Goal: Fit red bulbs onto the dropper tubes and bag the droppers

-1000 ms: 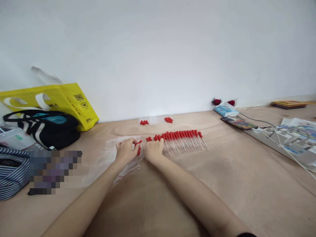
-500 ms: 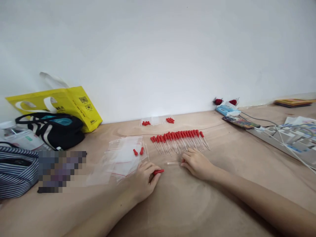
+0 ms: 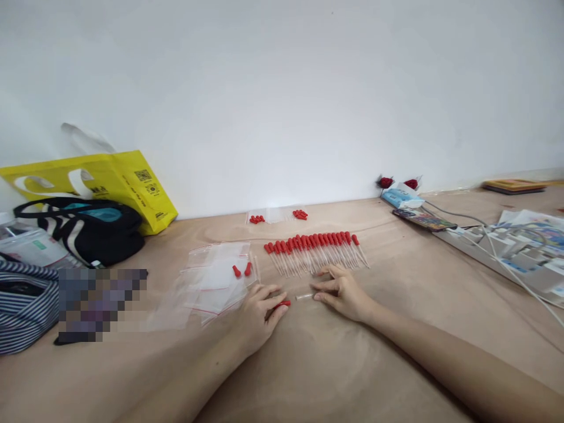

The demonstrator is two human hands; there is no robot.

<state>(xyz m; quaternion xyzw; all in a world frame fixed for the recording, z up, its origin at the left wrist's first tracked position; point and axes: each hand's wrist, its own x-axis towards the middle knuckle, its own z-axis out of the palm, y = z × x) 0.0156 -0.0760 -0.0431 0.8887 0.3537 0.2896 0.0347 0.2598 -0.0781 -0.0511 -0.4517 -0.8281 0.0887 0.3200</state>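
Holding a red bulb (image 3: 283, 304) in closed fingers of the left hand (image 3: 259, 312), near a clear tube (image 3: 304, 296) on the bench (image 3: 330, 370).
At the tube's end, loosely parted fingers of the right hand (image 3: 343, 295); impossible to tell whether gripping. Beyond: red-topped droppers (image 3: 314, 239).

Brown table (image 3: 308, 364): red-topped droppers (image 3: 312, 241) in row, clear plastic bags (image 3: 218, 271), yellow bag (image 3: 112, 176), power strip (image 3: 493, 265).

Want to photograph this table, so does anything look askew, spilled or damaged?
Slightly untidy: the clear bags left of the dropper row overlap at uneven angles, unlike that neat row. I see no spill or damage.
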